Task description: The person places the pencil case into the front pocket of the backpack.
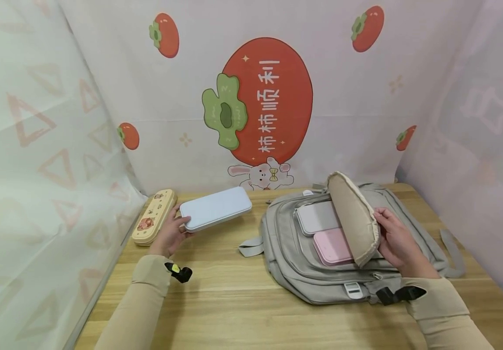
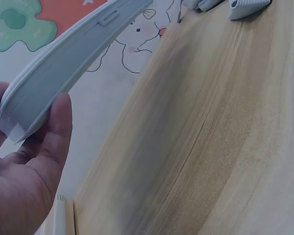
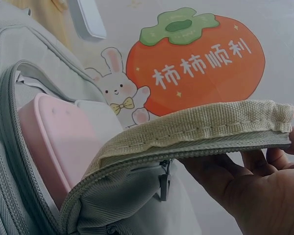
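My left hand [image 1: 171,236] grips a pale blue pencil case [image 1: 216,208] by its left end, thumb on one side and fingers on the other. In the left wrist view the case [image 2: 63,73] is raised and tilted, its shadow falling on the wood. At the right, my right hand [image 1: 399,243] holds the front pocket flap [image 1: 351,221] of a grey backpack [image 1: 273,233] pulled up by its edge. Inside that pocket lie a pink case [image 1: 332,247] and a white case [image 1: 316,217], partly covered by the flap. The right wrist view shows the pocket's zipper pull [image 3: 164,186] hanging below.
A cream pencil case [image 1: 154,218] with bear prints lies at the table's left edge, beside my left hand. The backpack lies flat on the wooden table [image 1: 234,311], with a strap loop [image 1: 251,247] sticking out leftward. Printed cloth [image 1: 339,97] hangs behind and at both sides.
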Tool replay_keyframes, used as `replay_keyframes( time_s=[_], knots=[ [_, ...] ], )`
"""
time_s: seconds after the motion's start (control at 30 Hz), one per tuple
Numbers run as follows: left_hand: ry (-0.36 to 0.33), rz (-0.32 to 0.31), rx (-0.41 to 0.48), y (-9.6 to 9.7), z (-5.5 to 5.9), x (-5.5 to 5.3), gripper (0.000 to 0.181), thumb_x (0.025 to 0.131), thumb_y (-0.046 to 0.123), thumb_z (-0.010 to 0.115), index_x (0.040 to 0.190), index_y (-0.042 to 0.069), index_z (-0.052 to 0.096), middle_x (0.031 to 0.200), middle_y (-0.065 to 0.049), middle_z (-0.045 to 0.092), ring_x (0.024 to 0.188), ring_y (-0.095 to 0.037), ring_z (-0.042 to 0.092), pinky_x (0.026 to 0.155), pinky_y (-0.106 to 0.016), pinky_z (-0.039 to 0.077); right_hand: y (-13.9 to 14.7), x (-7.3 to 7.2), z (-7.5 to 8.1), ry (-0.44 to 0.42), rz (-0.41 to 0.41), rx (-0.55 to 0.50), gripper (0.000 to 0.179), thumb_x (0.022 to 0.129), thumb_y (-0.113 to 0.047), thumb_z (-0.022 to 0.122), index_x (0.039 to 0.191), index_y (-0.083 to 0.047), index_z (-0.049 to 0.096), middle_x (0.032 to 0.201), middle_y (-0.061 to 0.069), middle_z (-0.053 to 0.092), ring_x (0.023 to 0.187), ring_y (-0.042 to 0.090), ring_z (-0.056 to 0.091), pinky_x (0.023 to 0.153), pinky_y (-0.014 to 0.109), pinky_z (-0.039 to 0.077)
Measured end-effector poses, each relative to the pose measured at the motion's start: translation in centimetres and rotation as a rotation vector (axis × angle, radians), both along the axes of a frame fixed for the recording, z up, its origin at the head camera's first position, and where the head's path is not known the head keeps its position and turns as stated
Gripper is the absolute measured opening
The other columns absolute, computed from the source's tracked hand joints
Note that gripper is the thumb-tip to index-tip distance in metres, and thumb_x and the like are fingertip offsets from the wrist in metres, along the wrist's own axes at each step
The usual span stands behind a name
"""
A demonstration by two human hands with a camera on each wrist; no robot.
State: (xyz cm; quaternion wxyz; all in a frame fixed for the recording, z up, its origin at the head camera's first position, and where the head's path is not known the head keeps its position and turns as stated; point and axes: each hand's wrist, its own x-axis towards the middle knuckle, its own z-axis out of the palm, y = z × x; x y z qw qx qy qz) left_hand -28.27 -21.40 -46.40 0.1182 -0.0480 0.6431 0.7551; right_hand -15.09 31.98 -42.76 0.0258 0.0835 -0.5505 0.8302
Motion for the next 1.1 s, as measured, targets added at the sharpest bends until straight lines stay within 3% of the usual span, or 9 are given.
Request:
replay_keyframes(
  time_s=[0.2,0.4,0.6,0.8,1.1],
  knots=[
    [-0.003,-0.039,0.015,0.2,0.1,0.2,0.067,0.110,0.007,0.042,0.167,0.019,0.009,0.143,-0.016,0.038,0.087,-0.011,0.066,0.081,-0.031,0.055,0.0,-0.1,-0.1,0.014,0.008,-0.014,0.015,0.113,-0.018,0.040,0.109,-0.010,0.051,0.102,0.000,0.054,0.090,0.008,0.058,0.072,0.022,0.052],
    [0.011,-0.082,0.017,0.8,0.0,0.5,0.066,0.110,0.007,0.043,0.166,0.017,0.010,0.134,-0.013,0.044,0.088,-0.013,0.067,0.080,-0.032,0.055,0.1,0.0,-0.2,0.013,0.007,-0.015,0.015,0.114,-0.018,0.039,0.110,-0.011,0.052,0.102,-0.001,0.055,0.089,0.009,0.058,0.071,0.023,0.052],
    [0.019,-0.080,0.008,1.1,0.0,0.6,0.063,0.109,0.007,0.045,0.165,0.016,0.017,0.131,-0.013,0.047,0.086,-0.014,0.068,0.079,-0.033,0.056,0.1,-0.1,-0.2,0.010,0.010,-0.018,0.014,0.114,-0.018,0.039,0.111,-0.010,0.051,0.105,0.000,0.055,0.093,0.009,0.058,0.074,0.023,0.052],
    [0.025,-0.104,0.000,1.3,-0.1,0.8,0.064,0.109,0.007,0.044,0.165,0.017,0.014,0.132,-0.011,0.047,0.087,-0.014,0.067,0.084,-0.035,0.055,-0.2,-0.3,-0.2,0.014,0.020,-0.029,0.015,0.113,-0.017,0.039,0.110,-0.010,0.052,0.104,0.000,0.055,0.091,0.009,0.059,0.072,0.023,0.052],
    [0.028,-0.158,0.031,3.1,-0.2,1.1,0.064,0.108,0.004,0.045,0.164,0.014,0.016,0.123,-0.011,0.051,0.087,-0.015,0.067,0.082,-0.036,0.055,0.1,-0.2,-0.2,-0.007,-0.010,0.000,0.015,0.114,-0.018,0.040,0.109,-0.012,0.052,0.103,-0.002,0.055,0.090,0.008,0.058,0.071,0.023,0.051]
  ],
)
